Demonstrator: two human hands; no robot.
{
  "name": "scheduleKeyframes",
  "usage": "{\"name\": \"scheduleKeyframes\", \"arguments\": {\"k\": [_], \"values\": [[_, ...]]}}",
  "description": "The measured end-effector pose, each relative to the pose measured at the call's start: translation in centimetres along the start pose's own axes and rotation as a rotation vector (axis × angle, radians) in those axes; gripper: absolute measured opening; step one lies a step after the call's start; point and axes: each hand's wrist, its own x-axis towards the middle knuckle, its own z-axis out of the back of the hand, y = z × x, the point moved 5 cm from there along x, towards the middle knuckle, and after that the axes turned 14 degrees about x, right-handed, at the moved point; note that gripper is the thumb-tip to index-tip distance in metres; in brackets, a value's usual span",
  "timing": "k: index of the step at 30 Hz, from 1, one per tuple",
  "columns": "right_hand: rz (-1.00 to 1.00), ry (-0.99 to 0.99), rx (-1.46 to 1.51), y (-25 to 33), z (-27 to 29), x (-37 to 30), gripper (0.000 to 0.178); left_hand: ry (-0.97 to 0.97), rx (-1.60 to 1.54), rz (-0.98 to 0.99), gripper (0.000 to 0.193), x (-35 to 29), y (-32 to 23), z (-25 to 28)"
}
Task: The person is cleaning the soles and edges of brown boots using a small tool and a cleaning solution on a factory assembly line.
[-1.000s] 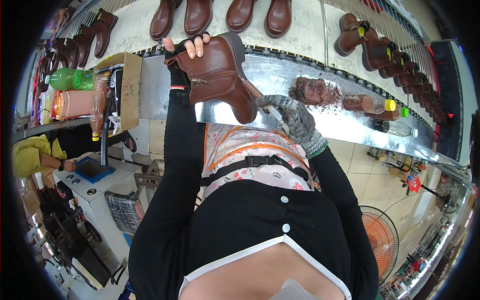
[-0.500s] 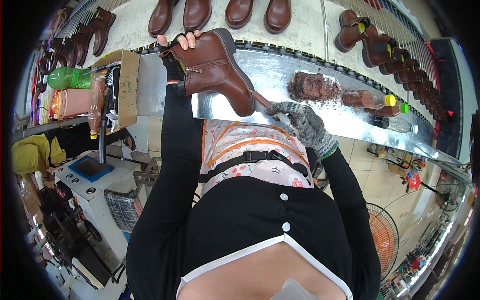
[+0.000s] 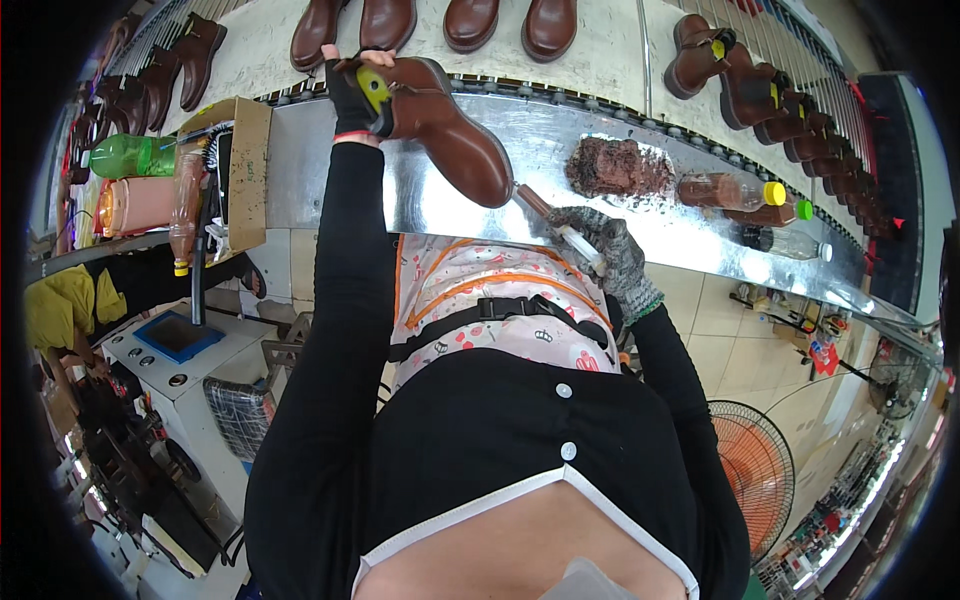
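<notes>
My left hand (image 3: pixel 352 95), in a black fingerless glove, is closed round the shaft of a brown leather ankle boot (image 3: pixel 455 140). The boot is tilted above the metal ledge, toe pointing toward me and to the right, with its yellow-green lining showing. In a grey knitted glove, my right hand (image 3: pixel 605 250) grips a syringe (image 3: pixel 535 200) with brown liquid in its barrel and a whitish rear end. Its thin tip points at the boot's toe edge; whether it touches, I cannot tell.
On the metal ledge (image 3: pixel 420 210) lie a brown-stained sponge-like block (image 3: pixel 610 168) and several bottles, one with a yellow cap (image 3: pixel 773 194). More boots (image 3: pixel 470 25) stand on the conveyor beyond. At left is a cardboard box (image 3: pixel 252 170); a fan (image 3: pixel 755 470) stands at lower right.
My left hand has turned the boot, so its zipped side is hidden and its upper front and lining show. My right hand has shifted slightly toward me with the syringe.
</notes>
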Motion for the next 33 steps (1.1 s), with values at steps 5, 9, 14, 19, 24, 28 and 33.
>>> {"name": "scheduleKeyframes", "arguments": {"k": [5,9,14,19,24,28,33], "values": [[-0.164,-0.047,0.589,-3.6,2.2,1.4,0.095,-0.402,0.197,-0.099,0.072,1.2,3.2,5.8],[-0.118,-0.118,0.807,-3.5,2.8,0.8,0.103,-0.405,0.921,-0.272,0.055,-0.5,1.6,-1.5],[-0.083,-0.327,0.748,-1.5,1.7,-0.3,0.096,-0.447,1.405,-0.326,0.060,-0.7,0.2,0.0],[-0.038,-0.427,0.705,-0.1,1.4,-0.5,0.091,-0.440,1.434,-0.334,0.059,-2.4,-1.3,-1.7],[-0.011,-0.485,0.536,0.3,1.6,-0.6,0.087,-0.536,1.508,-0.344,0.070,-5.8,-2.6,-2.0],[0.081,-0.467,0.397,0.7,1.4,0.1,0.086,-0.580,1.588,-0.267,0.079,-9.0,-3.4,-2.2],[0.066,-0.484,0.330,1.1,1.5,0.3,0.086,-0.552,1.627,-0.072,0.077,-12.5,-4.2,-4.0]]}}
